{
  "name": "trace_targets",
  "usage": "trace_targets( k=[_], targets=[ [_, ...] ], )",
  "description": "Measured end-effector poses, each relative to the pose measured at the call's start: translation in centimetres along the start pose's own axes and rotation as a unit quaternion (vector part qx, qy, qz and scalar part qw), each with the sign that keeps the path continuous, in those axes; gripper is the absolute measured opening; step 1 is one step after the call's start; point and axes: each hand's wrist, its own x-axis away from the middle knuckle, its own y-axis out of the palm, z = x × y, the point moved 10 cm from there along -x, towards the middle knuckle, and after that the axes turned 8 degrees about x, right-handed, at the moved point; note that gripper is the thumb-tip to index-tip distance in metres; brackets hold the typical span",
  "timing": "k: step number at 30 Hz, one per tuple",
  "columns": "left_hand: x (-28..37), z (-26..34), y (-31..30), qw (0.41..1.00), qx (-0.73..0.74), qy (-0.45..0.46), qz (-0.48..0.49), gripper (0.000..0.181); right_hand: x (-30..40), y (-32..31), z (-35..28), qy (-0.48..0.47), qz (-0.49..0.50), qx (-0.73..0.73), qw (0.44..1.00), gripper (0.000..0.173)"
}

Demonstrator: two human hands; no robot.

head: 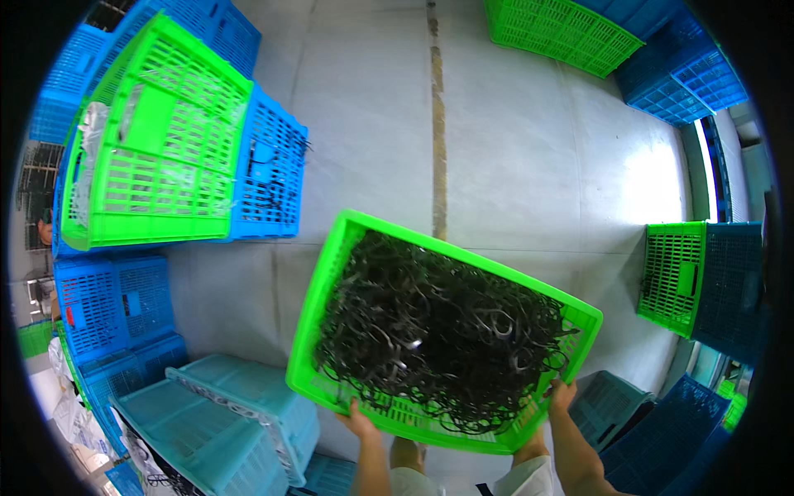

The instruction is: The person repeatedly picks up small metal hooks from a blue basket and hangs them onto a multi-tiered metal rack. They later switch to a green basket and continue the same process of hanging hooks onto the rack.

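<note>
A bright green plastic crate [471,245] is held in front of my body, tilted in the view, above the floor. A tangled heap of thin black curved pieces [428,328] fills much of it; their exact kind cannot be told. My left hand [360,421] grips the near rim of the crate towards its left corner. My right hand [561,397] grips its right end near the lower right corner. The fingers of both hands are partly hidden by the crate's rim. My legs show below the crate.
Green and blue crates [173,142] are stacked at the upper left, with teal crates [211,421] at the lower left. More crates [673,279] stand along the right side and at the upper right [564,31]. A worn yellowish line [438,124] runs along the grey floor [366,124].
</note>
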Motion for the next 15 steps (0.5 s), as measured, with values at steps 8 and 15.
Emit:
trace_targets(
  k=[8,15],
  targets=[
    [-1.7,3.2,21.5,0.978,-0.16,0.107,-0.076,0.044,-8.8,8.2,-17.5,-0.018,-0.061,-0.035,0.997,0.026],
    [-3.5,8.9,45.6,0.922,-0.327,0.2,0.048,0.046,-18.4,22.2,-43.5,-0.12,-0.067,0.083,0.987,0.033]
  ],
)
